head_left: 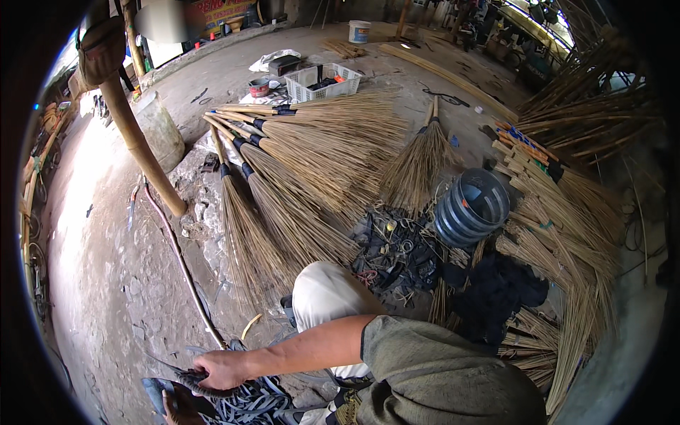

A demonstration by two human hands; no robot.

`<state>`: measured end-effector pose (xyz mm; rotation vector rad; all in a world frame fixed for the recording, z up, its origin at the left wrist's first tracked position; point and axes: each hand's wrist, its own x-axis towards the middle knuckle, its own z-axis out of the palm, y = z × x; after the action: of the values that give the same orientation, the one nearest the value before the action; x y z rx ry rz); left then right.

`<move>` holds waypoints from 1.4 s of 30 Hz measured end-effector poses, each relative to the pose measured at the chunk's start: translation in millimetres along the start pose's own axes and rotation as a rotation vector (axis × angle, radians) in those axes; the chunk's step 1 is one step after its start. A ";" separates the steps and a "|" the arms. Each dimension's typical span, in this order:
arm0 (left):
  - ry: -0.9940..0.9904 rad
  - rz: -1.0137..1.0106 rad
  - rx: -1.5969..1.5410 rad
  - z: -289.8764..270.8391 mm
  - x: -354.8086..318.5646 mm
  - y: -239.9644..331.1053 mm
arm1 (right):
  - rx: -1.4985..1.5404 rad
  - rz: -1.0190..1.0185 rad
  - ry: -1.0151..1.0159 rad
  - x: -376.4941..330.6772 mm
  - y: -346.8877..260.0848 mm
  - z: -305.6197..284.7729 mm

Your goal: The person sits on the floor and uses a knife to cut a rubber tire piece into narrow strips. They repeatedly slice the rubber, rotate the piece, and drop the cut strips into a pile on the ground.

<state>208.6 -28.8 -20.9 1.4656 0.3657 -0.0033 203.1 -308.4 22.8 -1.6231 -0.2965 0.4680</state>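
My right hand [225, 370] reaches across to the lower left, its fingers closed on dark rubber strips [188, 378] that stick out past it. Just below, my left hand [180, 413] is partly cut off by the lower edge; its fingers wrap a dark grey flat piece [157, 394]. Beside both hands, a loose pile of grey-black rubber strips [258, 404] lies on the ground. Ahead of my knee, several stick brooms [304, 156] with bamboo handles and black bindings lie fanned out. One more broom [418, 163] lies to their right.
A dark ribbed bucket [467, 212] stands by black scraps [397, 248] and a black cloth [499, 294]. Bundled sticks [559, 212] line the right. Farther off are a white crate [304, 91], a white pail [359, 32] and a leaning wooden post [142, 152]. A thin rod [180, 255] lies left.
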 end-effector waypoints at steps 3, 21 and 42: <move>0.027 0.055 0.070 -2.3 -1.8 -5.3 | -0.043 -0.005 0.012 -1.3 -2.1 -4.1; -0.056 0.411 0.418 -0.3 0.3 -12.2 | 0.029 -0.008 0.049 -4.8 17.8 -3.0; 0.080 -0.087 -0.260 48.0 -36.5 32.5 | -0.077 -0.004 -0.029 -13.5 18.1 4.5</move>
<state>192.9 -79.6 22.3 1.1946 0.4771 0.0322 187.6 -312.5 6.2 -1.6910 -0.3432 0.4825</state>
